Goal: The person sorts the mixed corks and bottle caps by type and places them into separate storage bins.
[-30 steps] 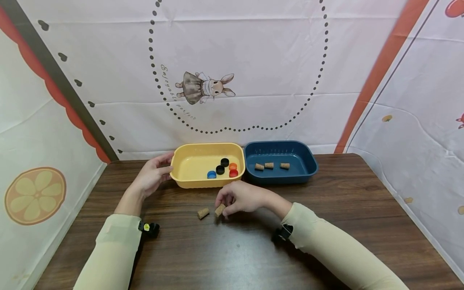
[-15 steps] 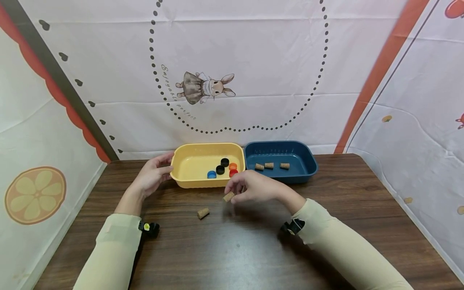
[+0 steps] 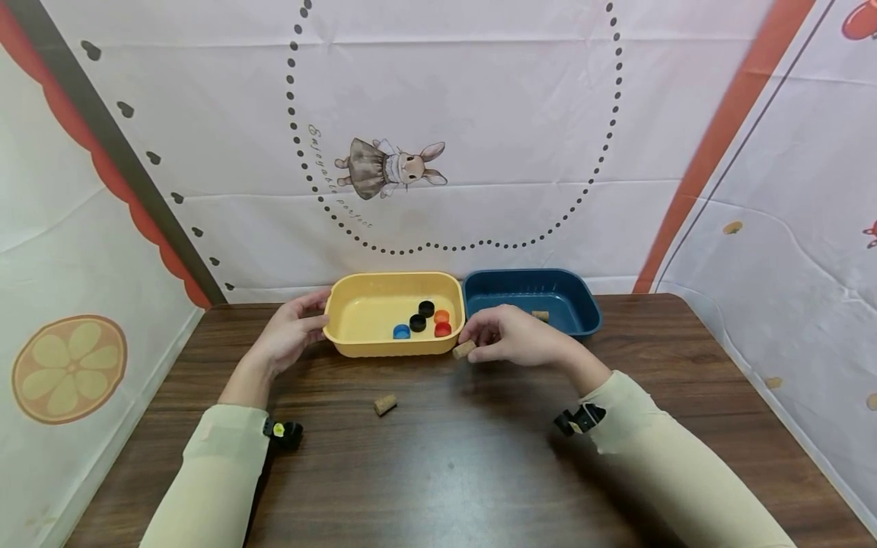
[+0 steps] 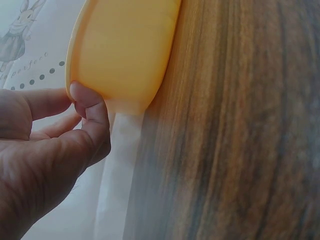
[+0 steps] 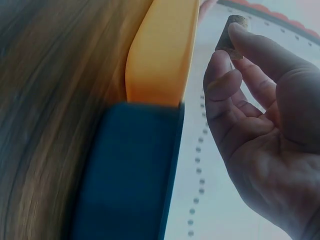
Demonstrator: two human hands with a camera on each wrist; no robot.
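Note:
My left hand (image 3: pixel 291 335) grips the left end of the yellow tray (image 3: pixel 356 349), its thumb and fingers at the rim; the left wrist view shows the thumb (image 4: pixel 89 100) bent against the tray's edge. My right hand (image 3: pixel 517 337) pinches a cork (image 3: pixel 464 350) between thumb and fingertips. That cork is held above the table, in front of where the yellow tray meets the dark blue tray (image 3: pixel 582 323). In the right wrist view the cork (image 5: pixel 234 32) stands out past the fingertips. A second cork (image 3: pixel 385 404) lies on the table between the hands.
Several bottle caps, among them a blue cap (image 3: pixel 401 332) and a red cap (image 3: pixel 442 329), lie in the yellow tray. One cork (image 3: pixel 540 316) shows in the blue tray; my right hand hides part of it. A printed cloth (image 3: pixel 521 114) hangs behind the wooden table (image 3: pixel 411 472).
My right hand has lifted the cork from the table and carried it right and away from me, towards the blue tray. My left hand has stayed at the yellow tray.

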